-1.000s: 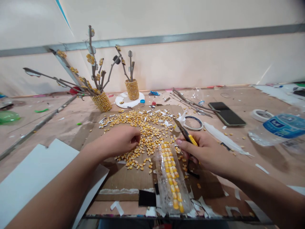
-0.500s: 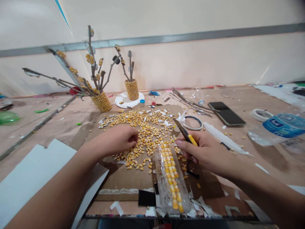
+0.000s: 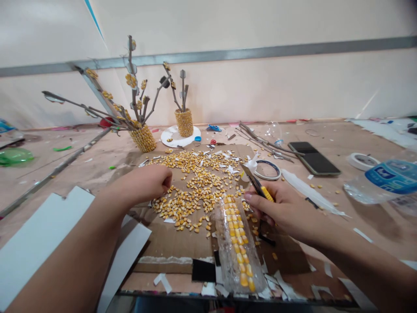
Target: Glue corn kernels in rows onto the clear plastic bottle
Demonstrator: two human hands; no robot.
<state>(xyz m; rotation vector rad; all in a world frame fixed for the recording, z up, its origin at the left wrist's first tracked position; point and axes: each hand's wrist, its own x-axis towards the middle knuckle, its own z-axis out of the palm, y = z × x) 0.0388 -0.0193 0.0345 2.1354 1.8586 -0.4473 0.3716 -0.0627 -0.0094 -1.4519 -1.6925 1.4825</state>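
Note:
My right hand (image 3: pixel 275 206) is wrapped round a yellow and black box cutter (image 3: pixel 267 194), its blade pointing up and to the left. Just below and left of that hand lies a clear plastic strip (image 3: pixel 224 252) bearing rows of corn kernels (image 3: pixel 240 248). At the left edge of a loose heap of corn kernels (image 3: pixel 185 206), my left hand (image 3: pixel 151 182) is held low with its fingers curled. Its fingertips are mostly hidden, so I cannot make out what they hold, if anything. Brown cardboard (image 3: pixel 172 243) lies under the heap.
Two kernel-covered pots (image 3: pixel 143 139) with twigs stand at the back, one on a white disc (image 3: pixel 169 140). To the right are a phone (image 3: pixel 313 158), tape rolls (image 3: pixel 363 161), a plastic bottle (image 3: pixel 384 180), and sticks (image 3: pixel 263 141). White board (image 3: pixel 48 234) lies under my left forearm.
My left hand has moved left, from over the kernels to the heap's left edge. My right hand keeps hold of the box cutter in nearly the same place. The view has shifted slightly.

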